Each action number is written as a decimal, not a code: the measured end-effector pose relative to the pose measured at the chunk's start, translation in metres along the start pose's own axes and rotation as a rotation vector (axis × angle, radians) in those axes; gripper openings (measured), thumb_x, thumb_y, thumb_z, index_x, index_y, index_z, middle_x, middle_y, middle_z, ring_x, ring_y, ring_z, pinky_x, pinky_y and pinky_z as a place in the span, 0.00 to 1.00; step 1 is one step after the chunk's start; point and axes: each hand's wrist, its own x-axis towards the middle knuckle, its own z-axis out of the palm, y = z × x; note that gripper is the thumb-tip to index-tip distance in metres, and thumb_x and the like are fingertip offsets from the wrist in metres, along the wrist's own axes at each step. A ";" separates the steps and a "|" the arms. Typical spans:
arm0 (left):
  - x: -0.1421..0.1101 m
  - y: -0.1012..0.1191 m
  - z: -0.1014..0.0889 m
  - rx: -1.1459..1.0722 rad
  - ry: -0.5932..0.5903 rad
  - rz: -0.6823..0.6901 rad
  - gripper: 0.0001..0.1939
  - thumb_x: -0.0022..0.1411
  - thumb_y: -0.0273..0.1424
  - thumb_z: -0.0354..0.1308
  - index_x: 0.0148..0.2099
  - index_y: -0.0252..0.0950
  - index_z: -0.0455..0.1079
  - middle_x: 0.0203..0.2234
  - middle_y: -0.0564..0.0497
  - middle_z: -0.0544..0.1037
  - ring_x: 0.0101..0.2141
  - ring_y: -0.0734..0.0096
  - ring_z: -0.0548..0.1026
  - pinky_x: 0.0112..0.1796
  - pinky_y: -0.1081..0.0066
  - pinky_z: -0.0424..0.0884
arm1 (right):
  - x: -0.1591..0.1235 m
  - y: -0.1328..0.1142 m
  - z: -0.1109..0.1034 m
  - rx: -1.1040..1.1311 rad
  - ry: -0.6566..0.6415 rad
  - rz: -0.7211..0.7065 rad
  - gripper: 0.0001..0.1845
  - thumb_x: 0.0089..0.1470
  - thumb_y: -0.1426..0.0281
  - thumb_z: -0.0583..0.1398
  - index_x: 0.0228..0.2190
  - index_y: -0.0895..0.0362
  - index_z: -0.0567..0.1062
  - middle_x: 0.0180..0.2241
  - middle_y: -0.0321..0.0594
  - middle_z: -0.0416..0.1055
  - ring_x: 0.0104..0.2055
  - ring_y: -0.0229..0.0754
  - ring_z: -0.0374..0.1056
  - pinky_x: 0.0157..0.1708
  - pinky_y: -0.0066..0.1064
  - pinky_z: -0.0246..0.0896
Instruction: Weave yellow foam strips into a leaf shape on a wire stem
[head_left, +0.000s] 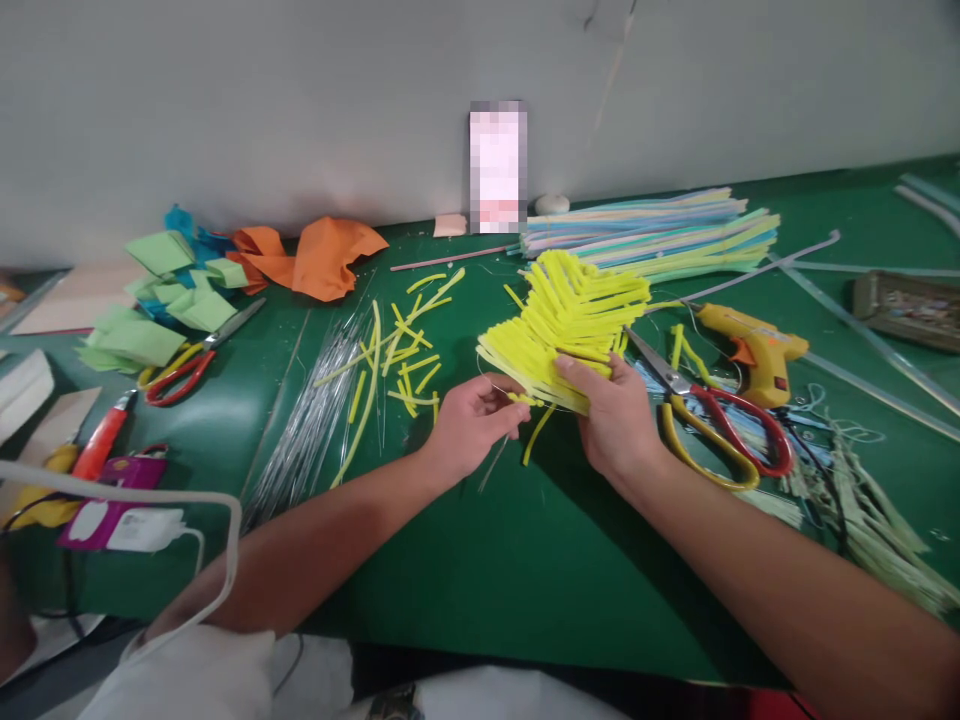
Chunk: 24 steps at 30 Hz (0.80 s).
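Observation:
Bright yellow pipe cleaners point(574, 310) are joined side by side into a leaf-like piece with slanted rows. My right hand point(619, 405) is closed on its right lower edge, thumb on top. At the piece's lower left corner, my left hand point(484, 415) pinches the end of a short yellow pipe cleaner, with thin wire ends hanging below the fingers. Cut yellow pipe cleaner bits point(409, 345) lie scattered left of the hands. Beside them is a bundle of thin wires point(319, 415). Large scissors point(712, 410) with red and yellow handles lie just right of my right hand.
A yellow glue gun point(757, 350) lies on the right, near pale fibre strands point(862, 510). Pastel pipe cleaners point(645, 230) are stacked at the back by a propped phone point(498, 165). Orange paper point(334, 258), green paper pieces point(135, 335) and a second pair of scissors point(199, 360) are left.

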 end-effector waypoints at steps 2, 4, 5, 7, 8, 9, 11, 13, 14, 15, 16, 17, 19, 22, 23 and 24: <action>0.001 0.000 0.000 -0.008 -0.003 -0.002 0.14 0.51 0.34 0.67 0.36 0.33 0.69 0.22 0.54 0.77 0.19 0.79 0.71 0.24 0.75 0.68 | 0.000 0.001 0.000 -0.009 0.012 -0.024 0.14 0.40 0.68 0.71 0.33 0.53 0.78 0.37 0.37 0.81 0.42 0.47 0.76 0.42 0.39 0.74; 0.001 -0.001 0.001 -0.021 -0.014 -0.003 0.14 0.51 0.34 0.67 0.36 0.33 0.68 0.22 0.54 0.76 0.19 0.80 0.71 0.24 0.75 0.68 | 0.000 0.001 0.000 -0.002 0.017 -0.054 0.13 0.41 0.68 0.71 0.33 0.53 0.78 0.37 0.37 0.81 0.44 0.47 0.76 0.44 0.40 0.74; 0.001 -0.001 0.001 -0.028 -0.019 -0.006 0.14 0.51 0.34 0.67 0.35 0.33 0.68 0.22 0.54 0.76 0.19 0.80 0.71 0.25 0.75 0.68 | -0.001 0.002 0.000 0.003 0.018 -0.067 0.13 0.42 0.68 0.71 0.33 0.53 0.78 0.38 0.37 0.81 0.44 0.47 0.76 0.45 0.40 0.74; 0.001 -0.001 0.001 -0.036 -0.030 -0.022 0.14 0.51 0.33 0.67 0.35 0.33 0.67 0.23 0.54 0.77 0.20 0.79 0.71 0.25 0.75 0.68 | -0.001 0.003 0.000 0.010 0.016 -0.080 0.13 0.43 0.68 0.71 0.33 0.53 0.79 0.38 0.37 0.81 0.44 0.47 0.76 0.46 0.41 0.73; 0.001 -0.001 0.002 -0.038 -0.035 -0.032 0.14 0.51 0.33 0.67 0.35 0.33 0.67 0.23 0.53 0.77 0.20 0.79 0.71 0.25 0.75 0.68 | -0.001 0.003 0.000 0.013 0.016 -0.084 0.12 0.43 0.68 0.70 0.34 0.53 0.78 0.38 0.37 0.81 0.43 0.46 0.77 0.46 0.41 0.73; 0.001 0.000 0.002 -0.038 -0.041 -0.041 0.13 0.51 0.32 0.67 0.35 0.33 0.67 0.24 0.53 0.77 0.20 0.79 0.71 0.26 0.75 0.68 | -0.002 0.003 0.000 0.017 0.016 -0.086 0.12 0.44 0.68 0.70 0.34 0.53 0.78 0.38 0.37 0.81 0.42 0.46 0.77 0.46 0.41 0.73; 0.001 0.000 0.002 -0.037 -0.049 -0.055 0.13 0.51 0.31 0.66 0.35 0.33 0.66 0.24 0.53 0.77 0.21 0.79 0.72 0.26 0.75 0.68 | -0.002 0.004 0.001 0.027 0.020 -0.088 0.12 0.44 0.68 0.70 0.34 0.53 0.78 0.38 0.36 0.81 0.41 0.45 0.77 0.46 0.42 0.73; 0.001 0.001 0.002 -0.036 -0.054 -0.059 0.12 0.51 0.31 0.66 0.35 0.34 0.66 0.24 0.53 0.77 0.21 0.79 0.72 0.27 0.74 0.69 | -0.003 0.004 0.002 0.041 0.029 -0.089 0.12 0.44 0.68 0.70 0.34 0.53 0.78 0.37 0.36 0.81 0.40 0.45 0.77 0.46 0.42 0.73; 0.001 0.001 0.001 -0.035 -0.054 -0.058 0.12 0.51 0.31 0.66 0.35 0.34 0.67 0.24 0.53 0.77 0.21 0.79 0.72 0.27 0.74 0.69 | -0.003 0.004 0.002 0.047 0.033 -0.087 0.12 0.44 0.68 0.70 0.34 0.54 0.78 0.37 0.36 0.81 0.40 0.45 0.77 0.46 0.42 0.73; 0.001 0.001 0.001 -0.032 -0.056 -0.057 0.12 0.50 0.31 0.66 0.35 0.34 0.67 0.24 0.53 0.77 0.21 0.78 0.72 0.27 0.74 0.69 | -0.003 0.003 0.002 0.052 0.037 -0.083 0.12 0.44 0.68 0.70 0.34 0.54 0.77 0.37 0.36 0.80 0.40 0.44 0.77 0.47 0.41 0.73; 0.001 0.001 0.001 -0.027 -0.059 -0.054 0.12 0.50 0.31 0.66 0.35 0.33 0.67 0.24 0.52 0.77 0.21 0.78 0.72 0.27 0.74 0.69 | -0.003 0.003 0.002 0.058 0.041 -0.079 0.12 0.44 0.68 0.70 0.34 0.54 0.77 0.37 0.36 0.80 0.41 0.44 0.77 0.47 0.41 0.72; 0.001 0.000 0.001 -0.020 -0.062 -0.050 0.12 0.50 0.31 0.66 0.36 0.33 0.68 0.24 0.52 0.77 0.21 0.78 0.72 0.27 0.74 0.69 | -0.003 0.003 0.002 0.063 0.045 -0.074 0.13 0.44 0.68 0.70 0.34 0.54 0.77 0.37 0.36 0.80 0.41 0.44 0.77 0.47 0.41 0.72; 0.001 0.000 0.000 -0.002 -0.070 -0.040 0.12 0.51 0.31 0.66 0.36 0.33 0.69 0.24 0.52 0.77 0.22 0.78 0.73 0.27 0.74 0.69 | -0.001 0.002 0.002 0.069 0.049 -0.060 0.13 0.43 0.68 0.70 0.34 0.53 0.77 0.37 0.36 0.80 0.42 0.45 0.77 0.47 0.41 0.72; 0.001 0.000 0.000 0.016 -0.076 -0.028 0.13 0.52 0.33 0.66 0.37 0.33 0.69 0.25 0.51 0.78 0.22 0.78 0.72 0.27 0.73 0.69 | 0.000 0.001 0.001 0.065 0.043 -0.041 0.14 0.43 0.67 0.70 0.34 0.53 0.77 0.37 0.36 0.80 0.43 0.46 0.76 0.46 0.42 0.72; 0.000 0.000 0.000 0.017 -0.074 -0.026 0.13 0.52 0.33 0.66 0.37 0.33 0.69 0.25 0.51 0.78 0.21 0.78 0.72 0.27 0.73 0.69 | 0.001 0.001 0.001 0.063 0.040 -0.039 0.14 0.42 0.67 0.71 0.34 0.53 0.77 0.37 0.36 0.80 0.43 0.46 0.76 0.46 0.42 0.72; 0.000 0.000 0.000 0.016 -0.073 -0.026 0.13 0.52 0.34 0.67 0.38 0.33 0.69 0.25 0.51 0.78 0.21 0.78 0.72 0.27 0.73 0.69 | 0.001 0.000 0.001 0.062 0.038 -0.040 0.14 0.42 0.67 0.70 0.34 0.53 0.77 0.37 0.36 0.80 0.43 0.46 0.76 0.46 0.41 0.72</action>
